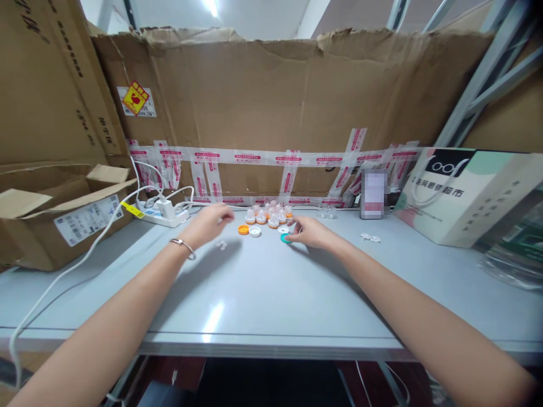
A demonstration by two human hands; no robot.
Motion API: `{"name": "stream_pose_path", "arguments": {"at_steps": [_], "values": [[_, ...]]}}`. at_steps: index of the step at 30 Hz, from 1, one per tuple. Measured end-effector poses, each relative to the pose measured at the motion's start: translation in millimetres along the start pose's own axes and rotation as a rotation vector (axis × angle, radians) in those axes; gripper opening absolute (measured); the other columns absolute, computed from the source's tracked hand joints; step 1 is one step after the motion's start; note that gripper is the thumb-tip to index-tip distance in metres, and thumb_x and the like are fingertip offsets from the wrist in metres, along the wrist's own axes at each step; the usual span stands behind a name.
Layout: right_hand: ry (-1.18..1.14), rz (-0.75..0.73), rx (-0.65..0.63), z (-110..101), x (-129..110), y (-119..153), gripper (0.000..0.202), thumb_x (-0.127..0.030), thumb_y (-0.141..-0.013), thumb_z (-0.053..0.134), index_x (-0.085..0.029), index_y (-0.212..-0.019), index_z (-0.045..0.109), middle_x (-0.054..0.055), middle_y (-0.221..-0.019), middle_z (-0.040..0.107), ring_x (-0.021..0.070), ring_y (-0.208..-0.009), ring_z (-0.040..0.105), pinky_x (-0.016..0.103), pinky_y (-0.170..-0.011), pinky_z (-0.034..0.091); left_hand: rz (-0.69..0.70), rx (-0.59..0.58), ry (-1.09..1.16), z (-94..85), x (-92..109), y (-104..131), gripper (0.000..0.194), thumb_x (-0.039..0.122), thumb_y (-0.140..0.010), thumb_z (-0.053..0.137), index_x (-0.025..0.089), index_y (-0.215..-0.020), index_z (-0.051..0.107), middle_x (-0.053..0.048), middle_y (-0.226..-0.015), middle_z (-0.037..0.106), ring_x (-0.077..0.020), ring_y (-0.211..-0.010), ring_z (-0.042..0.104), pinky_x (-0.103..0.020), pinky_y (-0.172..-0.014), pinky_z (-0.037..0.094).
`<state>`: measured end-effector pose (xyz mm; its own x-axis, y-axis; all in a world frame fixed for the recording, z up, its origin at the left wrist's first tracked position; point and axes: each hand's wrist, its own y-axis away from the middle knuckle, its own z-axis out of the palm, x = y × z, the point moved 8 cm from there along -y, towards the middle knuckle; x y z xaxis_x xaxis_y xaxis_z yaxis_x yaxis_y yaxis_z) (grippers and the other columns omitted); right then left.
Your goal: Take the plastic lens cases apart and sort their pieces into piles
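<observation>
My right hand (311, 232) is at the middle of the table, its thumb and fingers bent around the edge of a small teal round cap (285, 238). Just behind that one lies a white cap (283, 230), partly hidden by the fingers. My left hand (212, 220), wearing a bangle, is raised over the table with curled fingers; blur hides whether it holds anything. Closest to it are an orange cap (243, 230), another white cap (255, 232) and small white pieces (221, 245). Several clear domed pieces with orange or white bases (261, 216) stand clustered between my hands.
At the left are an open cardboard box (55, 226) and a white power strip (167, 213) with cables. To the right are small white parts (370, 238), a phone (374, 195), a printed carton (458, 198) and a large clear bottle (520, 243). Taped cardboard (254, 102) walls the back.
</observation>
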<state>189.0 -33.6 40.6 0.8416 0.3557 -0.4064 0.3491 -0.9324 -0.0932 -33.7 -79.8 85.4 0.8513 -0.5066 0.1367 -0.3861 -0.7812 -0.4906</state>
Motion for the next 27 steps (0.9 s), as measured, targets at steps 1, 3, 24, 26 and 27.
{"name": "stream_pose_path", "arguments": {"at_steps": [1,3,24,26,27], "values": [[-0.001,0.003,0.006,-2,0,0,0.041,-0.035,-0.063,0.064,-0.016,-0.099,0.057,0.001,-0.077,0.062,0.0133,-0.067,0.055,0.021,-0.056,0.036,-0.093,-0.013,-0.072,-6.4,-27,2,0.017,0.017,-0.076,0.042,0.017,-0.076,0.059,-0.005,-0.081,0.062,-0.0169,-0.076,0.056,-0.026,-0.071,0.042],[0.004,0.014,0.020,-7,2,0,0.039,-0.036,-0.064,0.064,-0.016,-0.097,0.058,0.001,-0.076,0.062,0.0132,-0.066,0.055,0.021,-0.055,0.036,-0.315,-0.098,-0.193,-11.2,-80,10,0.014,0.019,-0.071,0.047,0.017,-0.075,0.060,-0.006,-0.078,0.064,-0.0194,-0.074,0.058,-0.028,-0.067,0.042],[0.041,0.098,0.105,-26,35,-10,0.024,-0.037,-0.071,0.056,-0.015,-0.077,0.063,0.004,-0.077,0.066,0.0132,-0.067,0.057,0.020,-0.056,0.038,-0.339,-0.018,-0.023,16.3,-47,-11,0.032,0.033,-0.075,0.048,0.010,-0.096,0.057,-0.012,-0.096,0.063,-0.0202,-0.085,0.059,-0.029,-0.078,0.044],[0.036,0.098,0.103,-26,35,-9,0.023,-0.036,-0.071,0.056,-0.015,-0.077,0.063,0.004,-0.075,0.066,0.0130,-0.066,0.058,0.020,-0.055,0.038,-0.353,-0.062,0.057,33.3,-36,-26,0.036,0.035,-0.074,0.051,0.011,-0.099,0.056,-0.011,-0.097,0.064,-0.0202,-0.087,0.060,-0.028,-0.077,0.045],[0.035,0.098,0.106,-26,35,-9,0.023,-0.036,-0.071,0.056,-0.015,-0.077,0.063,0.004,-0.076,0.067,0.0132,-0.066,0.058,0.020,-0.055,0.038,-0.356,-0.079,0.072,41.7,-32,-34,0.038,0.036,-0.072,0.053,0.011,-0.101,0.055,-0.011,-0.098,0.064,-0.0201,-0.088,0.060,-0.027,-0.077,0.045]]}}
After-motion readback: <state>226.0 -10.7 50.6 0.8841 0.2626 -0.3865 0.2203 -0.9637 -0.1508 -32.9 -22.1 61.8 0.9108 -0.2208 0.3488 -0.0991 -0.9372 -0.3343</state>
